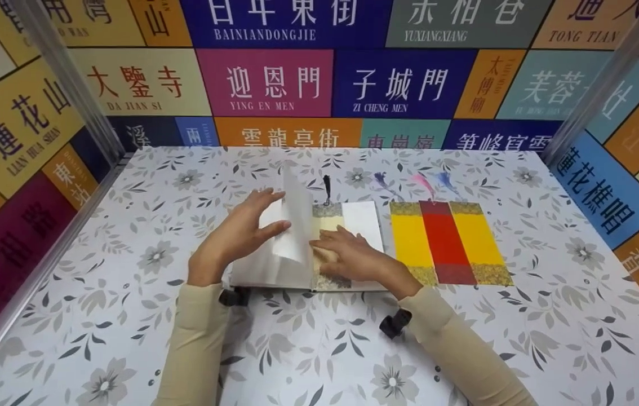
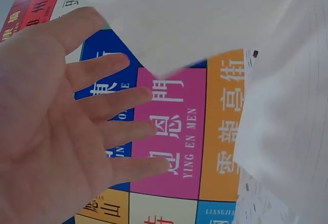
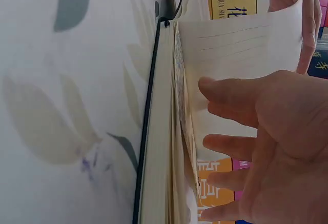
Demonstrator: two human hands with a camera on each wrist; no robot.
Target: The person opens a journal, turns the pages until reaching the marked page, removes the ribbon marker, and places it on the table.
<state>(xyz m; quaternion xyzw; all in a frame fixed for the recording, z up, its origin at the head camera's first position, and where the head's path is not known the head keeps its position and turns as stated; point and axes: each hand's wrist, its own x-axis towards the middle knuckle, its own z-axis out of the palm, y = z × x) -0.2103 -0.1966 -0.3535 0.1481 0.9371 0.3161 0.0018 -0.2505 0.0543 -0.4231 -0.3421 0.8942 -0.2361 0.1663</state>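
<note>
An open notebook (image 1: 362,220) with white lined pages lies on the table. One page (image 1: 297,220) stands raised near the spine, beside my left hand (image 1: 238,234), whose fingers are spread. In the left wrist view, the thumb of that hand (image 2: 66,116) is right at the page's edge. A cream bookmark (image 1: 328,210) with grey patterned ends and a black tassel (image 1: 327,189) lies along the inside of the spine. Over it my right hand (image 1: 356,256) reaches with extended fingers, hiding its middle. Closer up, the right hand (image 3: 277,142) has its fingers apart and curls round nothing.
To the right of the notebook lie a yellow bookmark (image 1: 409,231), a red bookmark (image 1: 444,242) and another yellow bookmark (image 1: 474,237), side by side with tassels pointing away. A floral cloth (image 1: 297,349) covers the table. Colourful lettered panels (image 1: 266,82) stand behind and at the sides.
</note>
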